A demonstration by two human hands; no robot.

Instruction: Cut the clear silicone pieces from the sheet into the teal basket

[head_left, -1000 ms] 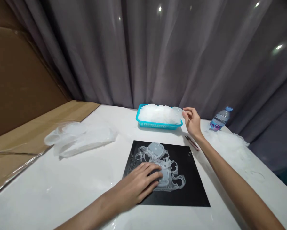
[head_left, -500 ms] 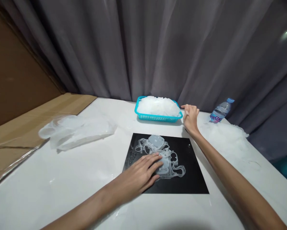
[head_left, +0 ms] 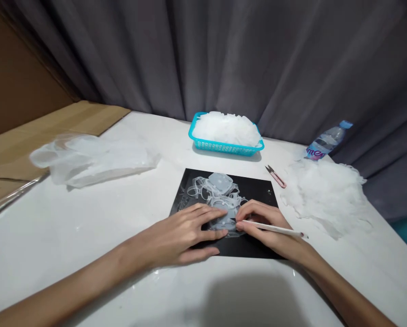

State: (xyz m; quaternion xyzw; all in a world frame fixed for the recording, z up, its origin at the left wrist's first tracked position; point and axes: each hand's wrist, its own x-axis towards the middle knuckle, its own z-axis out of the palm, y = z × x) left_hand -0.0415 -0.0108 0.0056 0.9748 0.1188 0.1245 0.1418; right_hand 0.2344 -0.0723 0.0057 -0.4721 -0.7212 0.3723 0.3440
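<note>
Translucent white moulded sheet (head_left: 220,200) on black square mat (head_left: 257,247): pinned flat under spread left hand (head_left: 186,231); right hand (head_left: 267,227) gripping thin white stylus (head_left: 274,228); best kept low, steady.

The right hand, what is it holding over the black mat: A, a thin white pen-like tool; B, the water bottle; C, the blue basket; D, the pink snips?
A: the right hand grips a thin white pen-like tool with its tip at the translucent sheet on the black mat, while the pink snips lie untouched on the table.
</note>
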